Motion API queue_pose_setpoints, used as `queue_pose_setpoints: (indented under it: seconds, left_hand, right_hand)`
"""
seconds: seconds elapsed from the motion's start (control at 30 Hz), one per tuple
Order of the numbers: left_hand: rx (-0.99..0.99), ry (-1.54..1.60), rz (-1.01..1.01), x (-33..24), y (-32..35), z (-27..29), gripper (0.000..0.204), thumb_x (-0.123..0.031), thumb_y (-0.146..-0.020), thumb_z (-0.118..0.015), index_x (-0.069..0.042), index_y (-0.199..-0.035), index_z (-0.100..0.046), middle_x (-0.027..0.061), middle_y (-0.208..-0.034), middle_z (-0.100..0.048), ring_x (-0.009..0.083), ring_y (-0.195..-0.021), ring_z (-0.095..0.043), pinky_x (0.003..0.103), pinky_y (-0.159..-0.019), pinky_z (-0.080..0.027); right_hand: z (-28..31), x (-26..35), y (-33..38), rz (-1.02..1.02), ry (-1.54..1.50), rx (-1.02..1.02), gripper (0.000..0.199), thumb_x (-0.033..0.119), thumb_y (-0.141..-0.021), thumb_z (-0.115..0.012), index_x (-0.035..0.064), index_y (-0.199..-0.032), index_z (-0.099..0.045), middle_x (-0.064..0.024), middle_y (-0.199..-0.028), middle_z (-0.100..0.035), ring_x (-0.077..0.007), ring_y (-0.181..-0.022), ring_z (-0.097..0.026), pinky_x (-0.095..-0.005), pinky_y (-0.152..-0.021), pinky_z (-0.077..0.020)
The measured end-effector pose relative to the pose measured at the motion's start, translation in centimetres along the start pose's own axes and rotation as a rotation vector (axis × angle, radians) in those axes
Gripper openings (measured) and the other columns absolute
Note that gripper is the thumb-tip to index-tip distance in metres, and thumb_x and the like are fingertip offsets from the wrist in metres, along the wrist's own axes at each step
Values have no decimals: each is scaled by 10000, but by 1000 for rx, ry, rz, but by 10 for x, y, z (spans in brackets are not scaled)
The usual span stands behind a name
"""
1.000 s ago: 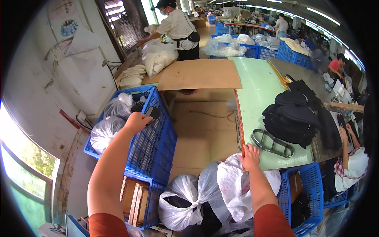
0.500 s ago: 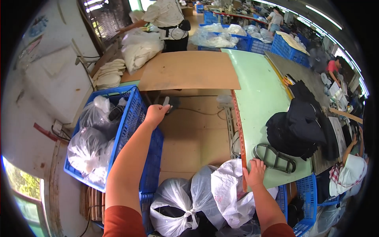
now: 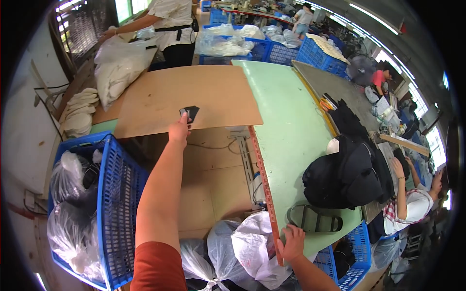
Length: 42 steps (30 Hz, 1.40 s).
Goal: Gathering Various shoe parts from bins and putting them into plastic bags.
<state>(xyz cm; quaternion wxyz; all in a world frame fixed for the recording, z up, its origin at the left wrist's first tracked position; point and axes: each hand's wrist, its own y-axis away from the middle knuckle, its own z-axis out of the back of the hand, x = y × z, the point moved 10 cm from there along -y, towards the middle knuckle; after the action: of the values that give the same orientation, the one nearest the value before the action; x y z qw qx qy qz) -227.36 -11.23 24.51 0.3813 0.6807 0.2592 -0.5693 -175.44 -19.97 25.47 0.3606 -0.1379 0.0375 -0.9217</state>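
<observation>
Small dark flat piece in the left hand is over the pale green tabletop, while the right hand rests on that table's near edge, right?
Not quite: the head view shows the small dark flat piece in the left hand over the brown board, not the pale green tabletop. The right hand does rest on its near edge.

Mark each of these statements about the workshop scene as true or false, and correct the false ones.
1. The left hand holds a small dark piece over the brown board. True.
2. The right hand lifts the sandal sole off the table. False: it rests flat on the edge of the green table, beside the sandal sole, without touching it.
3. The blue crate at the left holds clear plastic bags. True.
4. The black pile lies on the brown board. False: it lies on the green table.
5. White bags sit below the table edge by the right hand. True.
</observation>
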Motion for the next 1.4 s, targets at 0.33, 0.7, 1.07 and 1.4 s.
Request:
queue_pose_setpoints:
  seconds: [0.33, 0.7, 1.07, 1.4]
  left_hand:
    - [-209, 67, 30, 44, -11, 8, 329, -375, -899, -430, -62, -945, -522, 9, -772, -566, 101, -615, -494, 233, -519, -398]
    - [200, 175, -167, -13, 133, -4, 70, -80, -870, -496, -77, -932, -464, 40, -766, -591, 80, -552, -522, 199, -517, -421]
    - [157, -178, -485, -35, 321, 23, 109, -19, -831, -554, -21, -925, -500, 9, -776, -545, 58, -632, -524, 198, -569, -469]
    - [297, -390, -586, -43, 490, 3, 126, -30, -792, -607, -8, -879, -518, 43, -716, -589, 97, -652, -571, 233, -598, -473]
  right_hand:
    - [-3, -2, 1, -16, -52, 30, 404, 227, -666, -611, 67, -1023, -508, -143, -1116, -448, -337, -969, -410, -452, -821, -311]
    - [6, -2, -1, 11, -21, -35, 379, 229, -671, -619, 69, -999, -516, -136, -1107, -458, -332, -981, -415, -454, -817, -316]
    - [11, 7, 5, 79, -20, -140, 262, 181, -695, -638, 71, -924, -572, -115, -1080, -476, -305, -1006, -422, -441, -855, -320]
    - [68, 121, 60, -191, -1581, 101, 166, 152, -880, -514, 2, -939, -554, -34, -834, -586, -99, -757, -560, -238, -658, -446]
